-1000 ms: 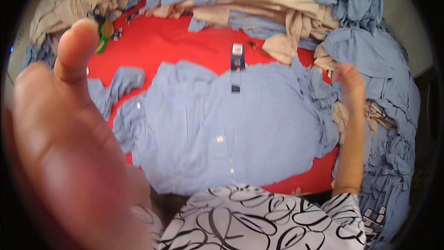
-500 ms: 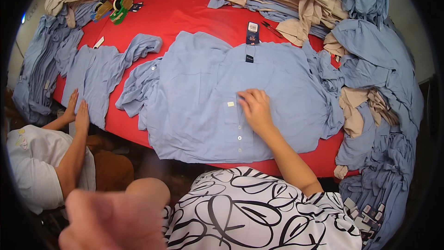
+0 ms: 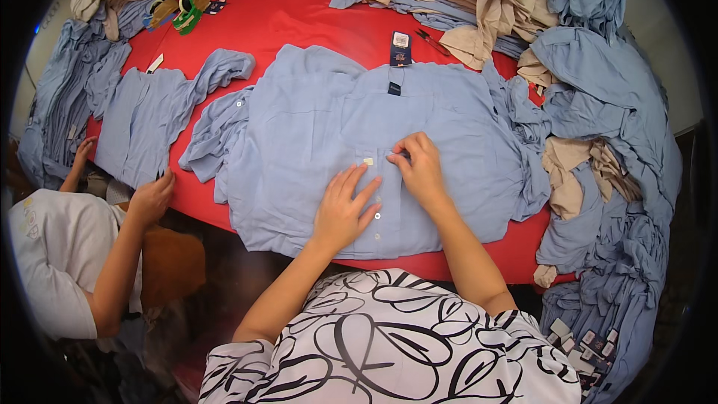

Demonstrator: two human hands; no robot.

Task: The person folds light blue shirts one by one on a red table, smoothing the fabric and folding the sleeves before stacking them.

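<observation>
A light blue shirt (image 3: 299, 127) lies spread, front up, before me. Its buttoned placket runs toward the near hem, with a small pale yellow sticker (image 3: 368, 161) beside the neck slit. My left hand (image 3: 344, 208) rests flat on the cloth just left of the placket, fingers spread, fingertips near the sticker. My right hand (image 3: 420, 172) is closed at the slit's right edge, thumb and fingertips pinching the shirt fabric. White buttons (image 3: 377, 216) show between my forearms. At the collar are a dark neck label (image 3: 394, 88) and a dark hang tag (image 3: 400, 49).
The shirt lies on a red-covered table (image 3: 299, 11). Piles of blue and beige garments (image 3: 606, 97) line the far and right sides. Dark snips (image 3: 434, 42) lie beyond the collar; tape dispensers (image 3: 191, 11) stand far left. A co-worker (image 3: 63, 254) handles another blue garment (image 3: 142, 123) at left.
My left hand, blurred and raised near the lower edge before, now lies on the shirt. The right hand stays at the slit. The co-worker's hands have moved apart.
</observation>
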